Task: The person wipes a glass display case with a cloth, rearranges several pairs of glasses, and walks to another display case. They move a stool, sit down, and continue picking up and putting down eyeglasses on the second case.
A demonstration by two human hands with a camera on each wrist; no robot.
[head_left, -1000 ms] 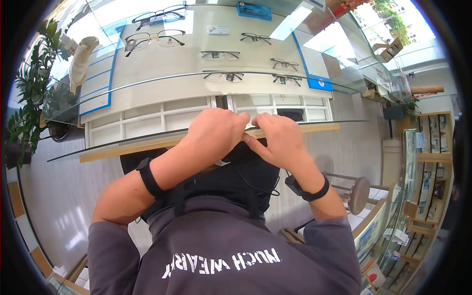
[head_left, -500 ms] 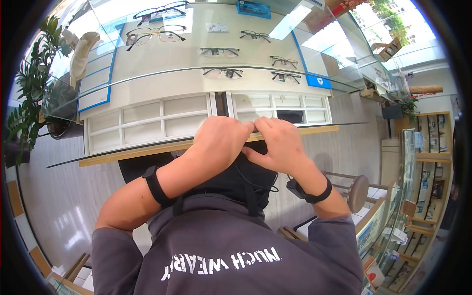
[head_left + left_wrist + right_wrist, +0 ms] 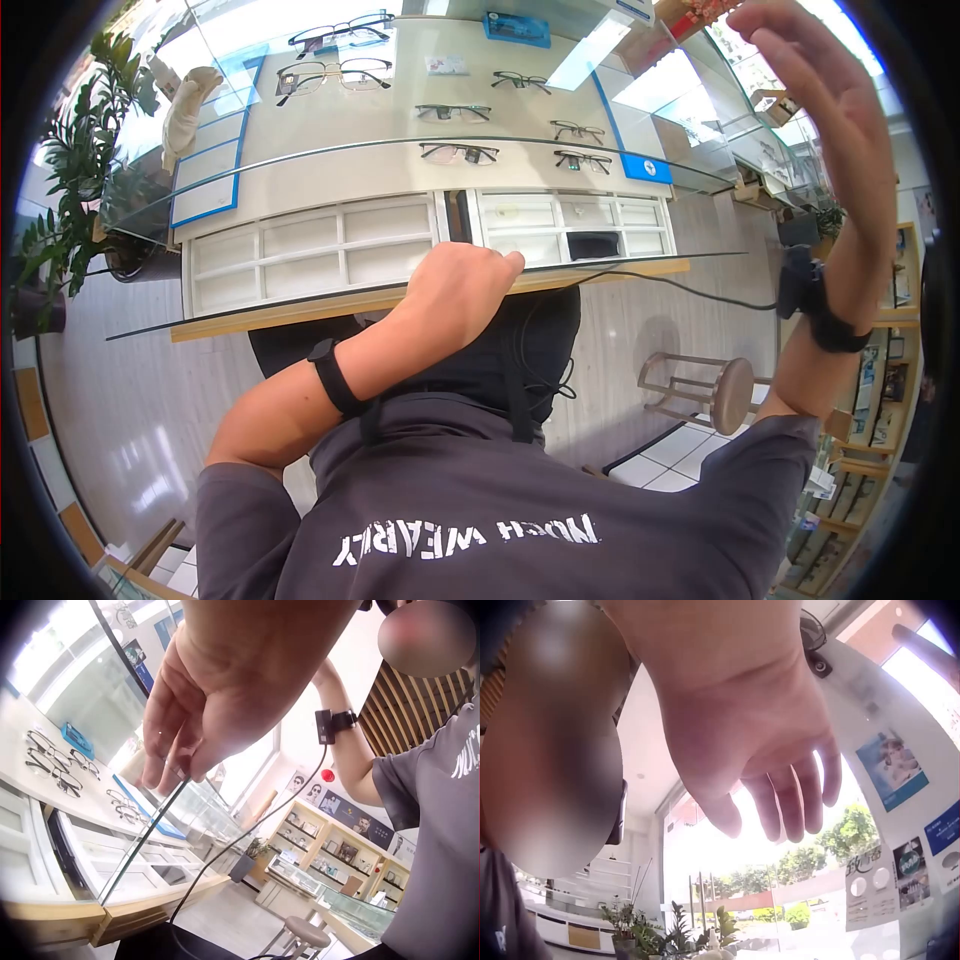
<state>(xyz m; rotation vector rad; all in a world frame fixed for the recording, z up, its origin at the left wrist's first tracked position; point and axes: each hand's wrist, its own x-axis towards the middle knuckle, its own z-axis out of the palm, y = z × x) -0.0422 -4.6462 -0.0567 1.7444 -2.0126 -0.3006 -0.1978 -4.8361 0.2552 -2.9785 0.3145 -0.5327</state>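
Note:
At the front of the display counter, my left hand [image 3: 460,295] pinches the edge of a glass pane [image 3: 330,287]; in the left wrist view the thumb and fingers of that hand [image 3: 217,697] meet at the pane's edge [image 3: 146,834]. My right hand [image 3: 845,105] is raised at the upper right, away from the counter. Its palm [image 3: 742,727] and loosely spread fingers show in the right wrist view, holding nothing. Eyeglasses [image 3: 458,153] lie beyond the pane, above white compartment trays [image 3: 300,240].
A dark cable [image 3: 690,290] runs from the right wrist device to the lap. A round stool [image 3: 733,395] stands to the right, a leafy plant [image 3: 75,180] at the left. Glass panels surround the counter; shelves [image 3: 322,847] line the far wall.
My right hand has left the counter's front edge and risen to the upper right, drawing the cable out. My left hand remains at the front edge.

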